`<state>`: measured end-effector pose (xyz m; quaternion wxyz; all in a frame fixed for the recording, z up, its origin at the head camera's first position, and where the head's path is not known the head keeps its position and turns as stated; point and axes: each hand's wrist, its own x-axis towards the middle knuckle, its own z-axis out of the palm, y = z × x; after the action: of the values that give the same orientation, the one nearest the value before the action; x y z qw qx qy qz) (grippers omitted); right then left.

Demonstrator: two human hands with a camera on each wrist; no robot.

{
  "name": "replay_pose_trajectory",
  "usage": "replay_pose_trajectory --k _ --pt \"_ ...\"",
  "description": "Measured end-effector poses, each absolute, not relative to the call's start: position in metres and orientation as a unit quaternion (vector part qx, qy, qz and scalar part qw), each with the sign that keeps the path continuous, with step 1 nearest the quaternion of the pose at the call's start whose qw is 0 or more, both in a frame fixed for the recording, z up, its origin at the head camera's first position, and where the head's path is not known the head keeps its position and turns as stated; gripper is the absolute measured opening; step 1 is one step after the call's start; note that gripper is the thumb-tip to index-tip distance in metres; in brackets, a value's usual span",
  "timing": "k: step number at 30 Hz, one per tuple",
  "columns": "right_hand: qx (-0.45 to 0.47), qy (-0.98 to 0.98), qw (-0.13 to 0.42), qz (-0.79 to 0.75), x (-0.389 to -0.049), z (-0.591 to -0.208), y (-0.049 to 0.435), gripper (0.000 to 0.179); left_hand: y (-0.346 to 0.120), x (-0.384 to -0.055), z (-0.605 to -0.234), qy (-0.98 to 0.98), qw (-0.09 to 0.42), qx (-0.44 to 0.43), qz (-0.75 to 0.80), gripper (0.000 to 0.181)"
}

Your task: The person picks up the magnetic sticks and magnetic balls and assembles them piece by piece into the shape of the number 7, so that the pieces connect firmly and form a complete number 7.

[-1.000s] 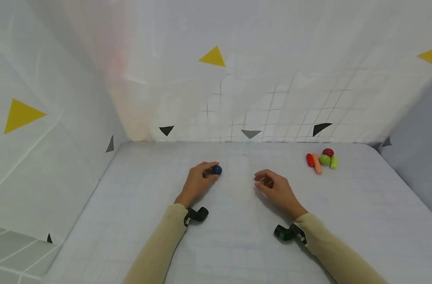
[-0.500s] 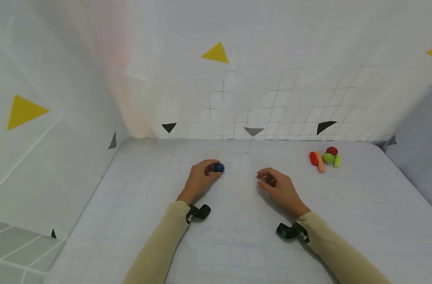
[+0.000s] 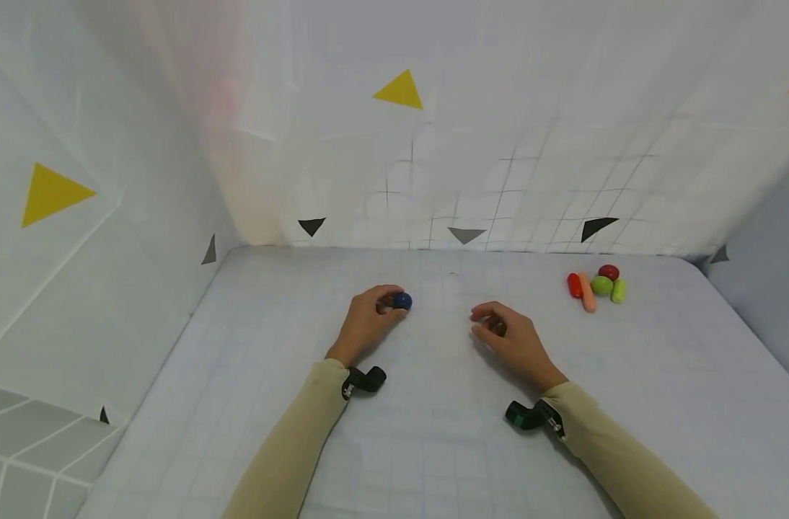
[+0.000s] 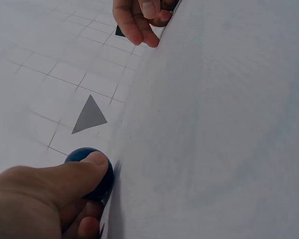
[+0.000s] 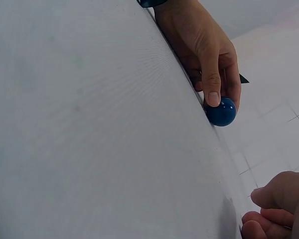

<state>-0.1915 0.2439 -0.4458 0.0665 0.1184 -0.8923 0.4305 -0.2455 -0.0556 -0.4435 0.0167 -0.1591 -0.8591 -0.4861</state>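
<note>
A small glossy dark blue ball (image 3: 403,301) sits on the white table, left of its middle. My left hand (image 3: 366,321) pinches it between thumb and fingers, as the left wrist view shows with the thumb lying on the blue ball (image 4: 109,174). To the right, apart from the ball, my right hand (image 3: 513,340) rests low over the table with its fingers loosely curved and nothing between them. In the right wrist view the left hand (image 5: 209,59) holds the ball (image 5: 222,113) right at the table surface.
At the back right lie several small things: a red capsule shape (image 3: 574,285), an orange stick (image 3: 587,293), a dark red oval (image 3: 609,272), a green oval (image 3: 602,285) and a yellow-green piece (image 3: 618,291). White sheet walls (image 3: 342,158) enclose the table (image 3: 433,432).
The head view has shifted slightly, so everything sits a little higher and further right. Both hands keep their pose, and the left still holds the ball.
</note>
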Motion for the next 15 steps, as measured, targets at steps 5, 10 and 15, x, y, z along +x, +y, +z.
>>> replay_pose_trajectory --k 5,10,15 --pt "0.121 -0.892 0.066 0.430 -0.193 -0.447 0.244 0.026 -0.056 -0.246 -0.444 -0.861 0.015 -0.157 -0.484 0.039" --pt "0.117 -0.892 0.057 0.433 -0.194 -0.441 0.249 0.025 -0.055 -0.245 -0.446 -0.861 0.015 -0.157 -0.484 0.041" --pt "0.097 -0.899 0.079 0.420 -0.203 -0.425 0.265 0.027 -0.054 -0.245 -0.447 -0.860 0.021 -0.159 -0.484 0.041"
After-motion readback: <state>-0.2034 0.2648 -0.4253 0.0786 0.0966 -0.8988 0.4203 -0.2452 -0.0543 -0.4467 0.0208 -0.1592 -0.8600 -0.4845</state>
